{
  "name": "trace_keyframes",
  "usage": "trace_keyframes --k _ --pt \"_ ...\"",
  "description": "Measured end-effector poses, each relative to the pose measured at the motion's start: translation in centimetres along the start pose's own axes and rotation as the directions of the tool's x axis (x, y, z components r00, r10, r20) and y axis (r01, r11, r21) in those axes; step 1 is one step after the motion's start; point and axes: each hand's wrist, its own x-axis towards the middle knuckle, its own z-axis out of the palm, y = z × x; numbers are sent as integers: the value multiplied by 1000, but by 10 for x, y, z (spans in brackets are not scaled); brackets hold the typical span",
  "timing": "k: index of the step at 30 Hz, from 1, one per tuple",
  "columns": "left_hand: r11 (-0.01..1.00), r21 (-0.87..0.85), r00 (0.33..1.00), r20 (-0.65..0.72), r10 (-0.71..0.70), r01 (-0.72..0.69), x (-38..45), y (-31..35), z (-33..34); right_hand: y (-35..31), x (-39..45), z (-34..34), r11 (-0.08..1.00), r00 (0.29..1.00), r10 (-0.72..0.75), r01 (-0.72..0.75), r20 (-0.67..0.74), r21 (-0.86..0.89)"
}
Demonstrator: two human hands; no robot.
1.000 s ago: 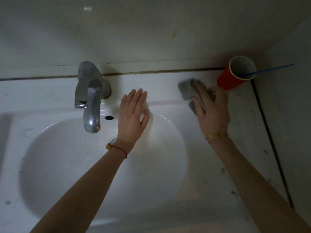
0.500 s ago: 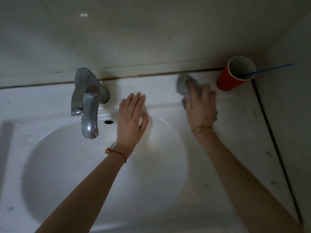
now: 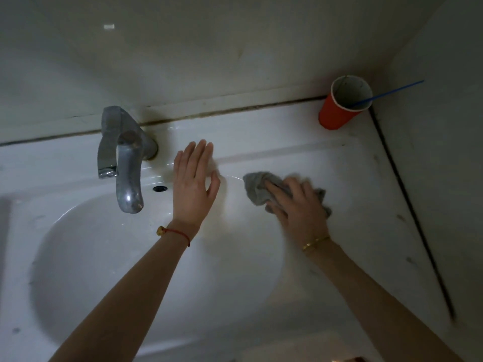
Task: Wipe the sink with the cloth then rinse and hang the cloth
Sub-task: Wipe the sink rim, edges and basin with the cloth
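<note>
The white sink (image 3: 78, 270) fills the lower left, its oval basin under a metal tap (image 3: 125, 163). A crumpled grey cloth (image 3: 257, 188) lies on the basin's right rim. My right hand (image 3: 298, 207) presses down on it, fingers spread over the fabric and slightly blurred. My left hand (image 3: 194, 184) rests flat on the back rim just right of the tap, fingers straight and together, holding nothing.
A red paper cup (image 3: 337, 113) with a blue stick (image 3: 392, 92) in it stands in the back right corner against the wall. A dark grout seam (image 3: 407, 197) runs along the counter's right edge. The overflow hole (image 3: 160, 188) sits behind the spout.
My right hand has dragged the cloth from the back ledge near the cup forward onto the basin's right rim. The left hand has stayed on the rim beside the tap.
</note>
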Motion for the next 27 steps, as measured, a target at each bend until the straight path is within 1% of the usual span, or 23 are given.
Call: trace_keyframes --k 1,2,3,4,5,6,7,8,10,11,12,13,14,15,17,18,19,21,22,23,25,26,27 --pt "1000 2 1000 1 6 -6 0 0 0 15 0 -4 1000 1000 -21 21 15 2" --pt "1000 2 1000 0 10 -10 1 0 -1 33 2 -7 998 999 49 -49 10 -29" --pt "1000 0 1000 -1 10 -10 1 0 -1 50 4 -10 979 982 189 -190 -22 -71" --pt "1000 -3 1000 -2 7 -7 0 0 -2 61 7 -14 930 935 349 -354 -64 -94" --pt "1000 -5 1000 -5 3 -3 0 0 -2 63 8 -14 870 875 470 -481 -114 -110" --pt "1000 -7 1000 -8 0 0 0 1 -2 54 9 -12 835 843 517 -535 -145 -129" --pt "1000 -8 1000 -11 -1 1 0 2 -2 40 8 -10 844 854 497 -517 -154 -141" --pt "1000 -11 1000 -13 -2 2 0 2 -1 22 4 -8 885 893 432 -447 -129 -132" --pt "1000 -16 1000 -7 -2 1 0 2 -1 -7 -15 -7 977 977 208 -210 -38 -40" --pt "1000 -13 1000 -1 -2 2 0 2 -2 -11 -26 -7 994 994 108 -108 -1 0" --pt "1000 -9 1000 4 -2 2 0 1 -3 -5 -32 -10 999 999 43 -44 30 28" --pt "1000 -7 1000 10 0 0 0 1 -4 8 -36 -14 999 998 36 -37 45 31" --pt "1000 -9 1000 16 3 -3 1 1 -4 23 -36 -17 995 994 96 -96 45 -4" --pt "1000 -12 1000 22 4 -4 1 1 -4 39 -34 -19 978 979 203 -202 28 -56" --pt "1000 -15 1000 25 2 -2 1 2 -4 61 -20 -21 887 898 437 -441 -56 -137" --pt "1000 -14 1000 25 2 -1 1 2 -5 61 -14 -21 856 868 490 -496 -80 -146" --pt "1000 -12 1000 24 2 -2 0 2 -5 57 -10 -21 858 869 488 -494 -78 -141" --pt "1000 -14 1000 25 5 -5 0 2 -5 45 -12 -22 912 919 391 -395 -57 -113" --pt "1000 -17 1000 30 5 -5 0 2 -5 44 -16 -25 924 929 363 -369 -76 -103" --pt "1000 -18 999 36 5 -4 0 2 -5 49 -17 -31 913 916 380 -393 -126 -107" --pt "1000 -14 999 37 5 -4 -1 1 -5 68 -11 -45 840 832 495 -532 -252 -109" --pt "1000 -13 999 37 9 -9 -1 1 -5 79 -3 -48 809 798 529 -577 -290 -114" --pt "1000 -13 999 36 14 -13 0 0 -5 88 6 -50 794 791 538 -592 -293 -139"
